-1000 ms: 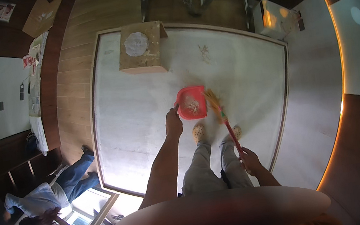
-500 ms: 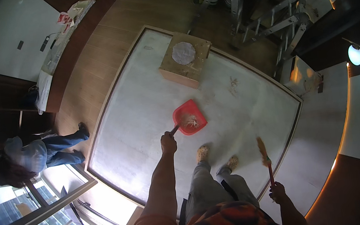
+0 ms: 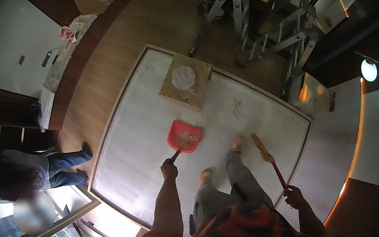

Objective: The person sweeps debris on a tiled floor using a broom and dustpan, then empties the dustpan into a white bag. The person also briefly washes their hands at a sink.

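My left hand [image 3: 169, 169] is closed round the dark handle of a red dustpan [image 3: 191, 130]. Pale debris lies in the pan, which is over the white floor panel [image 3: 128, 127]. On the right, my right hand [image 3: 294, 197] grips the red handle of a hand broom [image 3: 263, 149], its tan bristles pointing forward and away from me. A small scatter of debris [image 3: 237, 107] lies on the white surface, ahead of the broom and apart from it.
A wooden box [image 3: 190, 87] with a round pale piece on top stands on the panel's far side. Folding metal ladders [image 3: 236, 10] stand beyond it. At the left is another person [image 3: 27, 173]. A raised wooden border [image 3: 116, 94] edges the panel.
My feet have stepped, the right now ahead of the left. The broom has swung its bristles leftward and forward. The dustpan stays in my left hand, now lower and further left in view.
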The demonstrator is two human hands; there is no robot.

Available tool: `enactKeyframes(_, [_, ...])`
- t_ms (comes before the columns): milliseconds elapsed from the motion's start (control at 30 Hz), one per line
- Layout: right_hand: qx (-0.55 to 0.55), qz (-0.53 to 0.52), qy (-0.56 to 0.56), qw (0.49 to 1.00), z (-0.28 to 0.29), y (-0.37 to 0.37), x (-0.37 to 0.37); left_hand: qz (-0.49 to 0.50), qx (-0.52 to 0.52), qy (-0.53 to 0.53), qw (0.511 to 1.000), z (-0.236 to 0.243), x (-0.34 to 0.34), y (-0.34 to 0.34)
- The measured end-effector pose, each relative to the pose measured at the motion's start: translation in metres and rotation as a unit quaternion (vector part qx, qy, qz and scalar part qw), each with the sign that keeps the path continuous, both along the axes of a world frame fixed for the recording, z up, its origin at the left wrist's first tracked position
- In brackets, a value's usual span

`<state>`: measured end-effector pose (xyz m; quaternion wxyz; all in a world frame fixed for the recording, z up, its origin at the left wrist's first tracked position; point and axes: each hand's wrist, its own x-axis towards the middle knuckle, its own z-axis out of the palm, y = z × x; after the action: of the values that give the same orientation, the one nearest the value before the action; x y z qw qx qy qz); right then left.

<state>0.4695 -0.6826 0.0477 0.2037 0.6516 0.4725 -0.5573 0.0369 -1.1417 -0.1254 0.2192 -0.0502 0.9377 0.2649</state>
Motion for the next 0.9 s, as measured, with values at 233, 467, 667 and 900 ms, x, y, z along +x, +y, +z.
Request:
enactKeyframes(233, [-0.024, 0.194, -0.036, 0.98, 0.014, 0.151, -0.09, 0.144, -0.073, -0.101, 0.982, 0.036, 0.0, 0.064])
enactKeyframes(467, [-0.02, 0.248, 0.046, 0.967, 0.033, 0.272, -0.251, 0.075, -0.051, -0.107, 0.99, 0.055, -0.01, 0.143])
enactKeyframes(667, [-0.011, 0.258, 0.106, 0.96, 0.079, 0.303, -0.412, -0.049, 0.0, -0.092, 0.995, 0.036, -0.124, 0.289])
enactKeyframes(900, [-0.008, 0.384, 0.255, 0.887, 0.163, 0.344, -0.552, -0.05, 0.35, -0.295, 0.888, 0.115, -0.255, 0.533])
